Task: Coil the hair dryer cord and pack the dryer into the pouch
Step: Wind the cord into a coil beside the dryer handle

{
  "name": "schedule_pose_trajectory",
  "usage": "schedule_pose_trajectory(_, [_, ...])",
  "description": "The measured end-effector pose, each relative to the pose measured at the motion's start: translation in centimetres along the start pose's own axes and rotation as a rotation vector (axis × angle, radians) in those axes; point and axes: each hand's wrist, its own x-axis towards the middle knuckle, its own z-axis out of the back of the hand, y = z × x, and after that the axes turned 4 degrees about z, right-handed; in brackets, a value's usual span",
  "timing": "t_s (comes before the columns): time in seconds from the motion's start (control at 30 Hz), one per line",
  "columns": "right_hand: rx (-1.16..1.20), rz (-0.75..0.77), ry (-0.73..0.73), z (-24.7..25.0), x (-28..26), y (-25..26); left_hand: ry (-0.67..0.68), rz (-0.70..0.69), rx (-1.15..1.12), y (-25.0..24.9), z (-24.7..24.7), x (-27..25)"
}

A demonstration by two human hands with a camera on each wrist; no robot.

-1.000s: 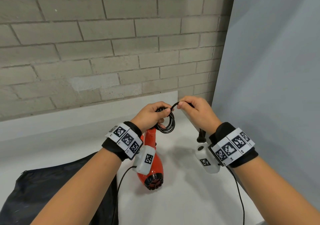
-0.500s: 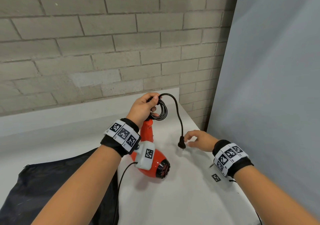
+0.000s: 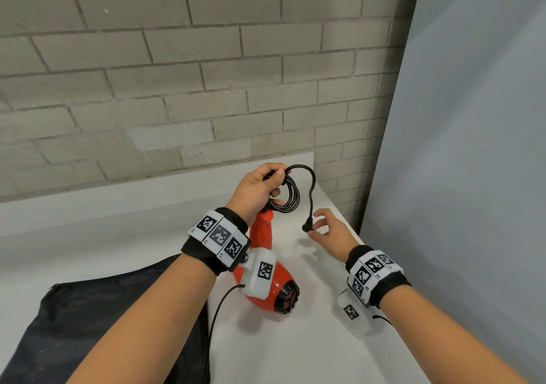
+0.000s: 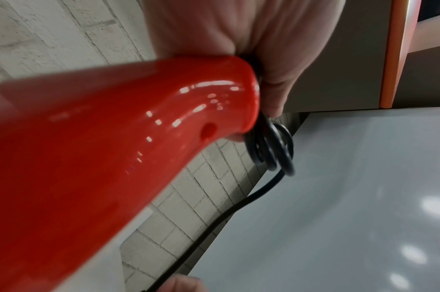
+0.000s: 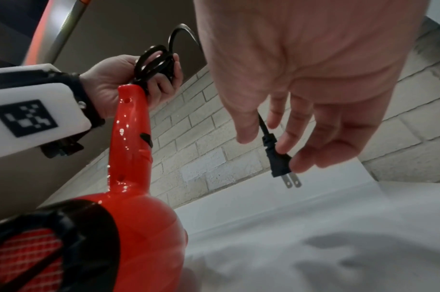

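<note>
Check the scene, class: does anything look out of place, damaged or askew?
Nothing looks damaged. Only the cord's tail with the plug hangs loose from the coil in the left hand, beside the right hand.

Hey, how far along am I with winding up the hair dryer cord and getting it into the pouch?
Most of the cord is already looped in your left hand, at the end of the red hair dryer handle. In hand now: your right hand is at the plug on the last loose stretch, fingers relaxed beside it. Left: wind in that tail, then put the dryer in the black pouch, which lies flat on the table.
</note>
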Motion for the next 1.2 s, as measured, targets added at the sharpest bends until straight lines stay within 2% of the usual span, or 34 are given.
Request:
schedule_pose_trajectory(0.17, [-0.012, 0.047, -0.013, -0.1, 0.4, -0.2, 0.012, -0.002, -0.007, 0.1, 0.2, 0.1])
schedule_pose_trajectory(0.27, [-0.001, 0.052, 0.160, -0.3, 0.3, 0.4, 0.014, -0.005, -0.015, 0.1, 0.4, 0.3])
schedule_pose_trajectory(0.4, [0.123, -0.035, 0.373, -0.5, -0.1, 0.5, 0.018, -0.008, -0.017, 0.1, 0.3, 0.4])
schedule_pose_trajectory(0.5, [0.210, -0.063, 0.434, -0.1, -0.7, 0.1, 0.006, -0.010, -0.018, 0.1, 0.6, 0.5])
schedule_pose_trajectory(0.67, [0.233, 0.002, 0.463, 1.0, -1.7, -0.8, -0.001, -0.006, -0.011, 0.2, 0.9, 0.6])
schedule_pose_trajectory(0.73, [0.189, 0.028, 0.402, 1.2, -1.9, -0.9, 0.001, -0.006, -0.002, 0.2, 0.7, 0.7])
schedule_pose_trajectory(0.8, [0.186, 0.037, 0.283, 1.3, -1.9, -0.8, 0.009, -0.015, 0.008, 0.3, 0.5, 0.7])
schedule_pose_trajectory(0.9, [0.292, 0.095, -0.005, 1.3, -2.1, 0.8, 0.003, -0.033, 0.024, 0.3, 0.3, 0.7])
schedule_pose_trajectory(1.03, [0.551, 0.313, -0.375, 1.5, -2.7, 4.3, -0.022, -0.037, 0.056, 0.5, 0.4, 0.8])
schedule_pose_trajectory(1.1, [0.683, 0.441, -0.437, 1.6, -3.2, 6.3, -0.024, -0.040, 0.069, 0.5, 0.4, 0.8])
schedule_pose_trajectory(1.2, [0.734, 0.547, -0.373, 1.4, -3.7, 8.5, -0.030, -0.039, 0.079, 0.4, 0.4, 0.9])
